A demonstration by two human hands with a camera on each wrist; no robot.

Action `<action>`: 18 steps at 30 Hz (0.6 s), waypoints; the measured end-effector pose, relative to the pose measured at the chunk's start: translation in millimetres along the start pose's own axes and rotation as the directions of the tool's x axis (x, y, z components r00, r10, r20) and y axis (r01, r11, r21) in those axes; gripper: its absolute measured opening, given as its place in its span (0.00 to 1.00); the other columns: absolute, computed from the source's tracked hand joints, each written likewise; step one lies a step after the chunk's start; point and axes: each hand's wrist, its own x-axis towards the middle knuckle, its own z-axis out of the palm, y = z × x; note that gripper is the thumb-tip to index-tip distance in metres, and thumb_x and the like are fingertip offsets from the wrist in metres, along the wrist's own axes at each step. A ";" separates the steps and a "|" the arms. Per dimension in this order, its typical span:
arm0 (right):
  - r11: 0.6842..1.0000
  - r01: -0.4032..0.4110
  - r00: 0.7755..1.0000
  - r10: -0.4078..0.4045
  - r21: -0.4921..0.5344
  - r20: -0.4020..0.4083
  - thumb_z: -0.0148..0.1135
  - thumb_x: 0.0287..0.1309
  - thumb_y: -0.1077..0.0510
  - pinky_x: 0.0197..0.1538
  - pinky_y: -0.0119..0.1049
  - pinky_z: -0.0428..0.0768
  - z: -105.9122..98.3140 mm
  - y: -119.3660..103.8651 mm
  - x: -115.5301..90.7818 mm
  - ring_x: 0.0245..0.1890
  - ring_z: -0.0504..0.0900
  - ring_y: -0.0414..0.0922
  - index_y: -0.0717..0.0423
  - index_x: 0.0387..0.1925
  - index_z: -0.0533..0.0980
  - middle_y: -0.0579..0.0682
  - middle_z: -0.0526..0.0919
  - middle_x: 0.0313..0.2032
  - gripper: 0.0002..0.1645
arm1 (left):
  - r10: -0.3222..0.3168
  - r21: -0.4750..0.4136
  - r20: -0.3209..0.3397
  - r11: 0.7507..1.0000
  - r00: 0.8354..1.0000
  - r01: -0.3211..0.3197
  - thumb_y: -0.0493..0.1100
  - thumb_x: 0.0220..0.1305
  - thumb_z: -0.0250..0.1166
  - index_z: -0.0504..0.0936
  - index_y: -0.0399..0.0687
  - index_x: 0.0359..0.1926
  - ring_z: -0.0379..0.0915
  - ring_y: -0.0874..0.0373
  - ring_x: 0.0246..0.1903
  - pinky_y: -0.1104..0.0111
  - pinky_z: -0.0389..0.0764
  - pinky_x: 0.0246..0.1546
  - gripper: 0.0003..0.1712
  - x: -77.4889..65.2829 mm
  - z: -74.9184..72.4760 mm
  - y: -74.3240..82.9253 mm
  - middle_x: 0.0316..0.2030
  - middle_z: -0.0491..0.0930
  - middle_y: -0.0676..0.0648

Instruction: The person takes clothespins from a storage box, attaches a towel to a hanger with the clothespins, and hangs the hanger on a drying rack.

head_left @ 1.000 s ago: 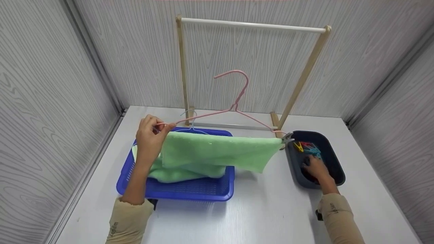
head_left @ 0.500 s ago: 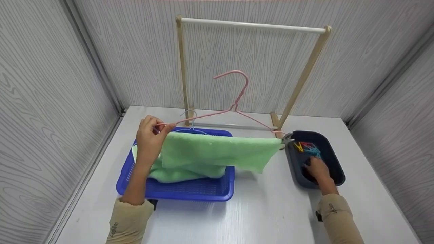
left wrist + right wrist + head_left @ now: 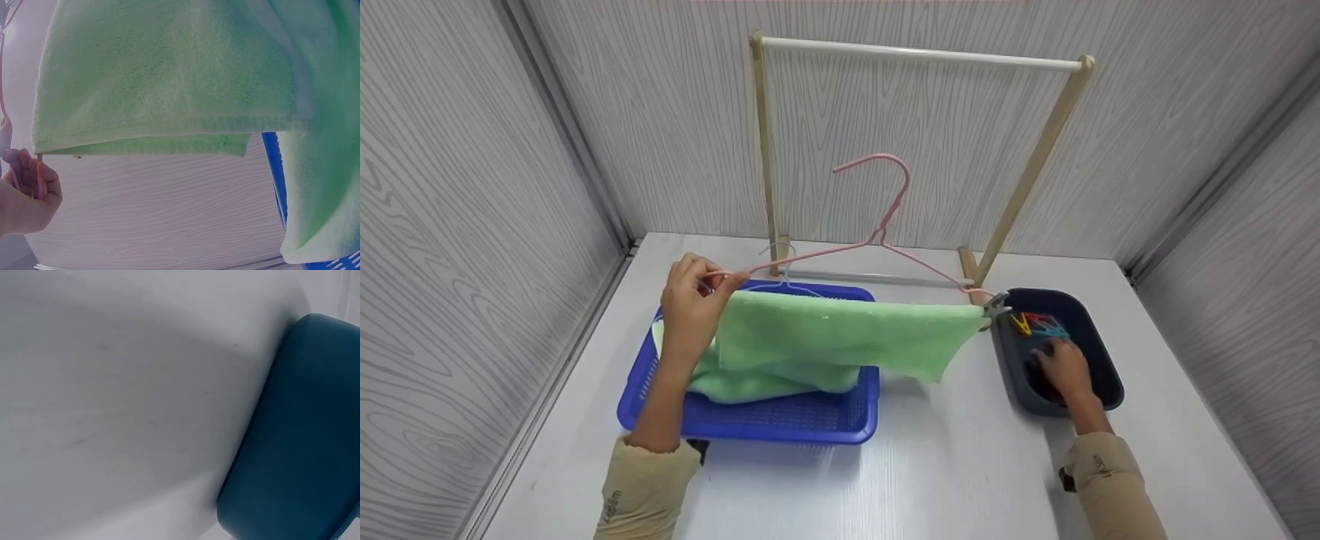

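My left hand (image 3: 694, 311) pinches the left end of a pink clothes hanger (image 3: 817, 255), whose hook points up. Over the hanger's lower bar hangs a green towel (image 3: 847, 330), folded across it. A grey clothespin (image 3: 997, 306) clips the towel at the hanger's right end. In the left wrist view, fingers curl round the pink hanger wire (image 3: 40, 177) beside the towel's edge. My right hand (image 3: 1067, 367) reaches down inside a dark tub (image 3: 1099, 352), just below several clothespins (image 3: 1046, 326) in yellow, red and blue. What its fingertips touch is hidden; I cannot tell if they hold anything.
A blue basket (image 3: 780, 433) stands under the towel, with more green cloth (image 3: 780, 384) and a light blue hanger (image 3: 787, 274) in it. Behind rises a wooden rack (image 3: 763, 150) with a white top rod (image 3: 922, 54). The right wrist view shows the tub's outer wall (image 3: 292, 433).
Inside the tub, my right hand's fingers have shifted slightly. The left hand, hanger and towel stay almost where they were.
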 end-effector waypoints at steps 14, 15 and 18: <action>0.980 0.042 0.989 -0.013 0.195 -0.149 0.56 0.48 0.56 0.30 0.47 0.65 -13.9 -19.7 0.3 0.28 0.67 0.53 0.70 0.37 0.70 0.60 0.68 0.29 0.19 | -0.030 -0.004 -0.002 1.000 1.000 0.030 0.37 0.40 0.65 0.66 0.37 0.16 0.56 0.49 0.24 0.71 0.55 0.22 0.15 -0.3 1.2 2.2 0.19 0.61 0.41; 0.977 0.051 0.987 -0.018 0.208 -0.157 0.56 0.48 0.56 0.29 0.46 0.65 -14.7 -21.0 0.3 0.28 0.67 0.52 0.69 0.37 0.70 0.59 0.68 0.29 0.19 | -0.031 -0.006 -0.004 0.999 1.000 0.031 0.37 0.40 0.65 0.65 0.36 0.16 0.56 0.49 0.24 0.71 0.55 0.22 0.15 -0.2 1.5 1.7 0.19 0.61 0.40; 0.962 0.057 0.988 -0.016 0.267 -0.153 0.57 0.47 0.57 0.28 0.43 0.67 -18.5 -27.5 0.0 0.29 0.69 0.51 0.67 0.38 0.70 0.60 0.69 0.31 0.19 | -0.036 -0.008 -0.001 0.999 0.999 0.036 0.39 0.40 0.65 0.66 0.38 0.16 0.56 0.49 0.24 0.72 0.55 0.22 0.15 -0.3 1.2 0.6 0.19 0.61 0.41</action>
